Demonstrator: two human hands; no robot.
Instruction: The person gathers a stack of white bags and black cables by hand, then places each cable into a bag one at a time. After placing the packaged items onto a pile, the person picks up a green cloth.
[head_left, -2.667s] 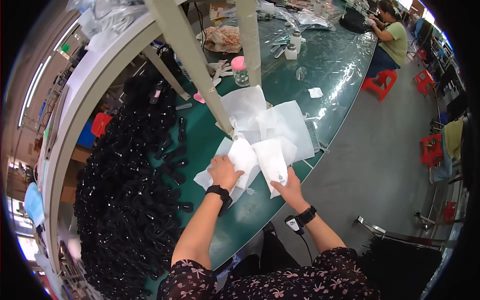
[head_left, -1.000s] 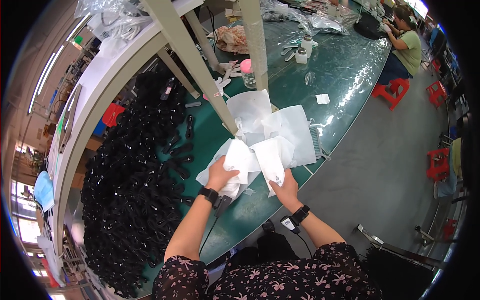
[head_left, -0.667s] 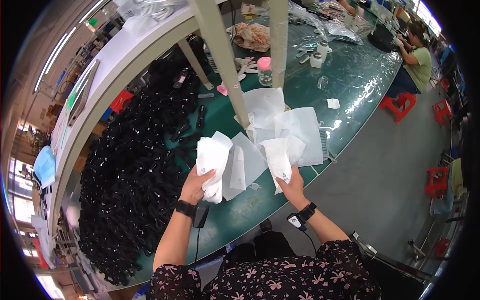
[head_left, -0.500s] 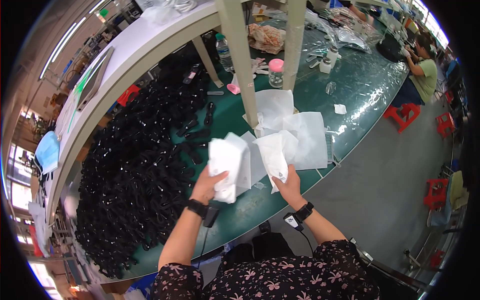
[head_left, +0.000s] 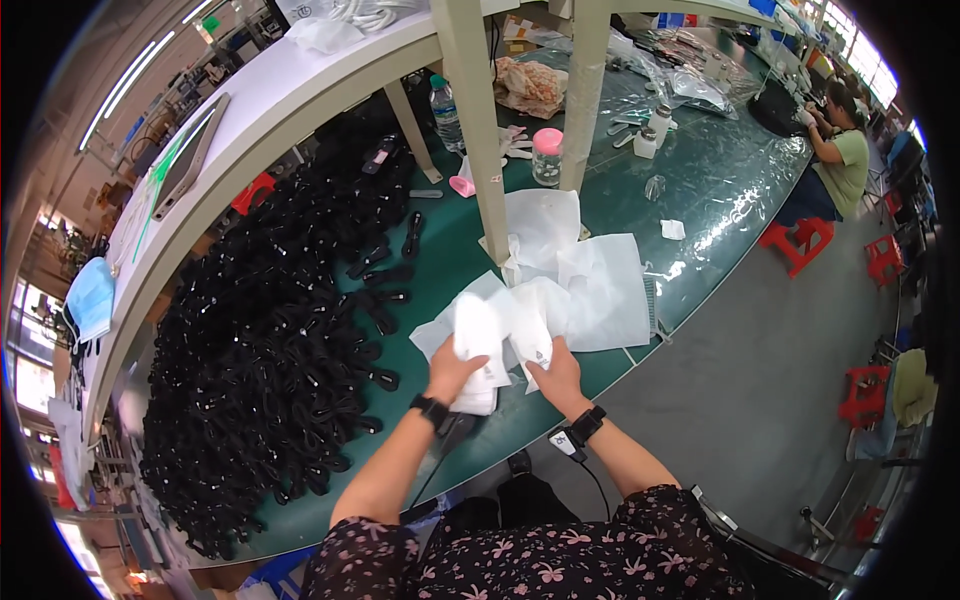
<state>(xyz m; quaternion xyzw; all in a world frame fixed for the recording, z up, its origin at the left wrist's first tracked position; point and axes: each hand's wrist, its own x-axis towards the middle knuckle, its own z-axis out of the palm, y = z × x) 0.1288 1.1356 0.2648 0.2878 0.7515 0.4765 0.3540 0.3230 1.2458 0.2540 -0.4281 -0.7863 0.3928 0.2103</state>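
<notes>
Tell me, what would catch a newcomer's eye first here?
Probably the big heap of black parts covering the left of the green table. Next, the white cloth bags at its near edge, where the left hand lifts one bag and the right hand rests on another.

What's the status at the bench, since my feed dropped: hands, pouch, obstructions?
Left hand grips white fabric pouch. Right hand on second white pouch. Black parts heap left, apart.

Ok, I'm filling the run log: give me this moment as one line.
left hand: holds white pouch | right hand: on white pouch stack | black parts pile left
</notes>
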